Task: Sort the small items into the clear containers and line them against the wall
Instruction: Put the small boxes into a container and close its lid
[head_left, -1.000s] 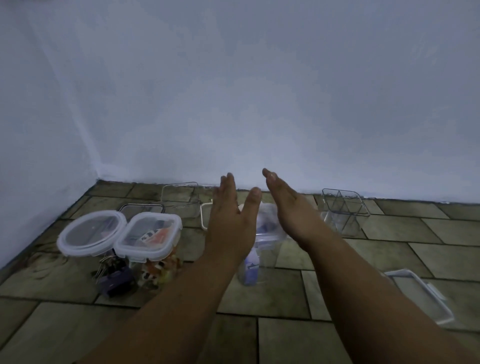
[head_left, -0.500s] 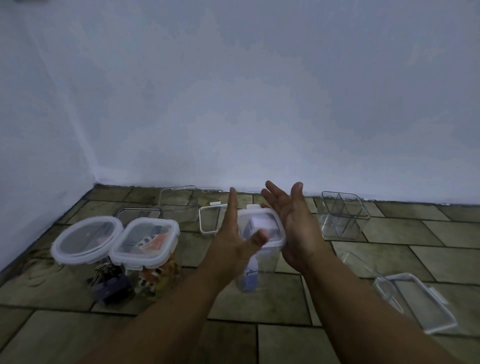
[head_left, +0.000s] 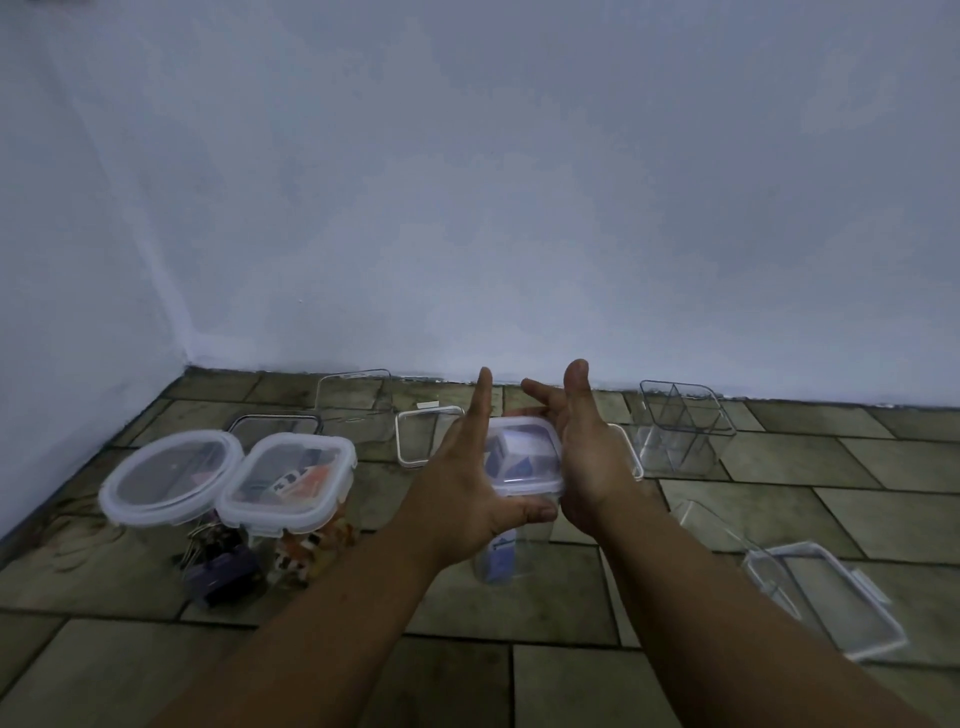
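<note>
A tall clear container (head_left: 524, 457) with a white-rimmed lid stands on the tiled floor at centre, with blue and white small items inside. My left hand (head_left: 467, 488) presses its left side, thumb across the lid's front edge and fingers straight. Against the container's right side lies the palm of my right hand (head_left: 587, 457), fingers pointing at the wall. To the left stand two lidded containers side by side: a round one (head_left: 171, 478) holding binder clips and a squarish one (head_left: 288, 480) holding small coloured items.
A divided clear organizer (head_left: 685, 431) stands near the wall (head_left: 519, 208) at right. A loose white-rimmed lid (head_left: 421, 436) and an empty clear box (head_left: 353, 395) lie behind my hands. A clear box with clip lid (head_left: 826, 597) lies at the right front.
My hands came down from above the container and closed in on its lid from both sides; the left thumb now lies across the front edge. The view shifted slightly.
</note>
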